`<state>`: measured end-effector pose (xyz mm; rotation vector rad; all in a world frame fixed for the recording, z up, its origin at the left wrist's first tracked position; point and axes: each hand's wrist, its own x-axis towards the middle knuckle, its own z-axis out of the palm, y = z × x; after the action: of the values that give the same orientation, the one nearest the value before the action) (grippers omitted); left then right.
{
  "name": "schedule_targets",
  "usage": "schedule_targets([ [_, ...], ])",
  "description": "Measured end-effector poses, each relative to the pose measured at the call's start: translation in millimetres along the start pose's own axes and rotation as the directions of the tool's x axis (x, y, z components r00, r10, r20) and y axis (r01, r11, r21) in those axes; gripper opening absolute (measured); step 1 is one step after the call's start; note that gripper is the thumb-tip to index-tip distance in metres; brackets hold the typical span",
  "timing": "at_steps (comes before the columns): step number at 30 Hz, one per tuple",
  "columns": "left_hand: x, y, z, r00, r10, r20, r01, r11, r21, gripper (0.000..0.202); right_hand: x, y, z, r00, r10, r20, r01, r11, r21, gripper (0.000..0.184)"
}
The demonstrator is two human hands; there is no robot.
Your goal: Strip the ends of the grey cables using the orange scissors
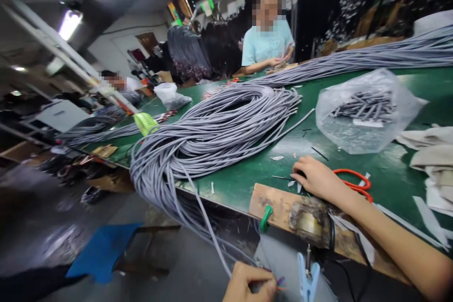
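My left hand (249, 283) sits at the bottom edge of the view, gripping the end of a grey sheathed cable (208, 240) with thin purple and orange wires showing at its tip. That cable runs up to a large heap of grey cable (212, 137) on the green workbench (247, 174). My right hand (314, 179) rests palm down on the bench, its fingertips hidden, beside small white scraps. Red-handled scissors (354, 179) lie just beyond it. Below my right forearm is a scarred wooden board (276, 205) fixed to the bench edge.
A clear plastic bag of cut grey cable pieces (364, 113) and folded beige cloth (432, 160) lie on the bench. A green clamp (266, 218) grips the board, and a blue clip (307, 276) stands below it. A co-worker (267, 42) sits across the bench.
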<state>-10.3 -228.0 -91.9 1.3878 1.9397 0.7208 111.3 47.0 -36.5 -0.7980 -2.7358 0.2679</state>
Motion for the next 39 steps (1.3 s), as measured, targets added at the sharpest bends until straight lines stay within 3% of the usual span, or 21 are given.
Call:
schedule_targets([
  [2, -4, -25, -4.6, 0.991, -0.13, 0.034, 0.128, 0.99, 0.053, 0.027, 1, 2, 6, 0.999, -0.028, 0.02, 0.028, 1.0, -0.005, 0.018],
  [4, -6, -41, -17.6, 0.985, -0.165, 0.048, 0.161, 0.984, 0.083, 0.024, 1, 5, 7, 0.998, -0.048, 0.031, 0.048, 0.999, 0.009, 0.018],
  [8, 10, -35, -58.3, 0.985, -0.019, -0.174, 0.042, 0.99, 0.132, 0.023, -2, 7, 5, 0.994, -0.064, 0.088, 0.059, 0.996, 0.064, 0.016],
  [9, 21, -28, -69.4, 0.967, 0.037, -0.254, 0.007, 0.985, 0.171, 0.026, -3, 5, 5, 0.993, -0.069, 0.099, 0.062, 0.996, 0.071, 0.016],
  [11, 51, -13, -89.4, 0.892, 0.173, -0.417, -0.025, 0.941, 0.336, 0.026, -3, 2, 5, 0.995, -0.059, 0.077, 0.052, 0.994, 0.091, 0.018],
  [13, 87, -2, -104.5, 0.851, 0.222, -0.476, -0.014, 0.916, 0.401, 0.025, -3, -1, 4, 1.0, -0.019, 0.025, 0.016, 0.993, 0.114, 0.016],
  [16, 137, 8, -116.4, 0.827, 0.235, -0.511, 0.037, 0.884, 0.466, 0.027, -3, -2, -1, 0.997, 0.066, -0.042, -0.061, 0.992, 0.111, 0.016],
  [18, 157, 11, -120.5, 0.839, 0.232, -0.492, 0.058, 0.861, 0.505, 0.024, -3, -1, -6, 0.992, 0.102, -0.075, -0.095, 0.991, 0.091, 0.02],
  [21, 160, 14, -130.7, 0.9, 0.227, -0.373, 0.02, 0.832, 0.555, 0.028, -4, 1, -13, 0.983, 0.142, -0.112, -0.136, 0.989, 0.067, 0.02],
  [25, 127, 17, -157.9, 0.963, 0.203, -0.178, -0.063, 0.81, 0.583, 0.043, -6, 2, -19, 0.961, 0.223, -0.166, -0.218, 0.975, 0.049, 0.02],
  [28, 101, 28, -174.1, 0.989, 0.133, 0.068, -0.148, 0.819, 0.554, 0.045, -6, 4, -21, 0.937, 0.277, -0.212, -0.271, 0.961, 0.059, 0.018],
  [31, 99, 51, -169.1, 0.954, 0.143, 0.265, -0.259, 0.837, 0.482, 0.04, -4, 7, -21, 0.915, 0.314, -0.252, -0.301, 0.95, 0.088, 0.015],
  [34, 130, 83, -141.0, 0.916, 0.224, 0.333, -0.354, 0.844, 0.403, 0.038, -1, 12, -22, 0.884, 0.344, -0.316, -0.321, 0.939, 0.124, 0.012],
  [35, 147, 94, -129.4, 0.931, 0.238, 0.278, -0.339, 0.848, 0.408, 0.035, -1, 14, -24, 0.869, 0.359, -0.341, -0.333, 0.933, 0.134, 0.012],
  [36, 164, 106, -118.5, 0.956, 0.258, 0.137, -0.292, 0.847, 0.445, 0.033, -1, 16, -26, 0.851, 0.377, -0.366, -0.348, 0.926, 0.144, 0.013],
  [39, 212, 138, -101.5, 0.941, 0.315, -0.12, -0.221, 0.845, 0.488, 0.036, -5, 20, -36, 0.789, 0.444, -0.424, -0.412, 0.895, 0.171, 0.021],
])
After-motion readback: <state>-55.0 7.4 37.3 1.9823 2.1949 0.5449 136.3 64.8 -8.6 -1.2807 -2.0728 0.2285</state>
